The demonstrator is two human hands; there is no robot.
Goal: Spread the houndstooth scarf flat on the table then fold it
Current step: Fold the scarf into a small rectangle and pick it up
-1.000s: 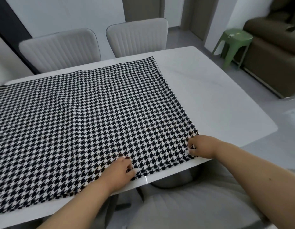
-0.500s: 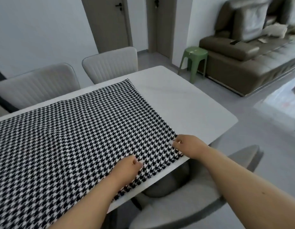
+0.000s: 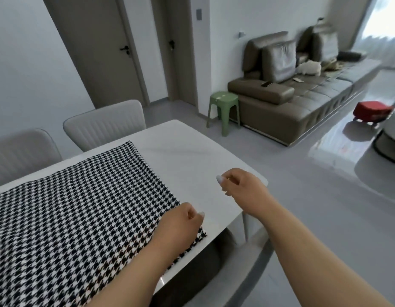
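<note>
We see scarf [image 3: 77, 209] flat on table [image 3: 192, 156], its end reaching near right corner of tabletop, ready for folding. Left hand [image 3: 181, 224] over scarf's near corner, fingers curled; grip on cloth we cannot tell. Right hand [image 3: 238, 187] above bare tabletop, fingers loosely curled, holding nothing. No readable writing.

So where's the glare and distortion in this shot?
Head view: window light washes out the top right corner and glares off the glossy floor; wide-angle bending tilts the doors and the table; the houndstooth scarf stays sharp.
</note>
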